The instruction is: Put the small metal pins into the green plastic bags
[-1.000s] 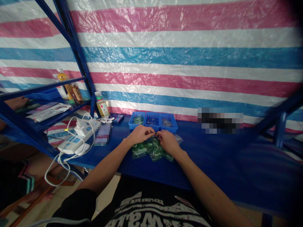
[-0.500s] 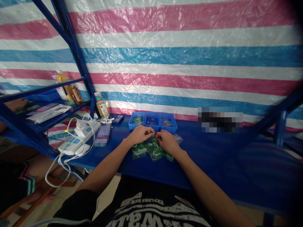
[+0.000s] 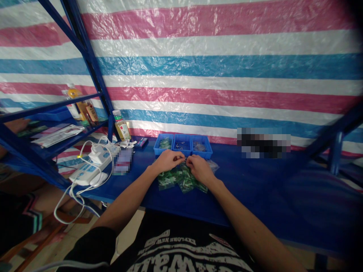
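Packets [image 3: 185, 182] with green contents lie on the blue table [image 3: 249, 189], under and just in front of the left hand [image 3: 168, 160] and right hand [image 3: 200, 168]; I count at least three, but they overlap and are partly covered, so I cannot fix the number. Beyond them stand three trays in a row: the left tray [image 3: 159, 151] holds green pieces [image 3: 165, 143], the middle tray [image 3: 183, 138] a few thin metal pieces [image 3: 179, 145], the right tray [image 3: 202, 154] a pale heap [image 3: 200, 146] I cannot make out. One clear bag [image 3: 213, 165] lies beside the right hand.

From my view both forearms reach forward and converge. The left hand is palm down, thumb and fingers pinched; the right faces it with fingers curled in, fingertips close to the left's. Something tiny shows between them; I cannot tell what it is or which hand grips it.

The left hand blocks part of the trays' near edge from me. Farther left are one small box [image 3: 141, 142], one bottle [image 3: 122, 127] upright by the blue frame [image 3: 98, 75], and one power strip [image 3: 85, 172] with white cables [image 3: 74, 192]. One striped sheet [image 3: 215, 68] hangs behind.
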Available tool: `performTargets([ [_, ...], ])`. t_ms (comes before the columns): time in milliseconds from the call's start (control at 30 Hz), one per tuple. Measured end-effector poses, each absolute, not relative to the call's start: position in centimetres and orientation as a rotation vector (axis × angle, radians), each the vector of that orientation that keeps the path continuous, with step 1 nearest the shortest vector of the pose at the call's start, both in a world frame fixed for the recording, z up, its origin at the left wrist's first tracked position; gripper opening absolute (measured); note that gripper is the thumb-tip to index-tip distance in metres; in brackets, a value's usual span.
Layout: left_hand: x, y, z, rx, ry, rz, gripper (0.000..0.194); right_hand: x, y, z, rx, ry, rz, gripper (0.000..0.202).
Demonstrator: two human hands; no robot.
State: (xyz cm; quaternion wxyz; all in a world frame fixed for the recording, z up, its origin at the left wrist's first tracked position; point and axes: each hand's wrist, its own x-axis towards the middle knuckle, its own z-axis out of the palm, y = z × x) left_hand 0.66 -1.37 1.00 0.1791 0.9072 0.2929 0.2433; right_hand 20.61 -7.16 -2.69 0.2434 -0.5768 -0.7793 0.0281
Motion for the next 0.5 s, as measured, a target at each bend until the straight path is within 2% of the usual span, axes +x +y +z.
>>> performTargets([
  [500, 0.5, -1.4, 1.1, 2.544, 0.815, 0.715, 0.027, 20.1, -7.5, -1.4, -1.266, -1.904, 0.114, 0.010],
])
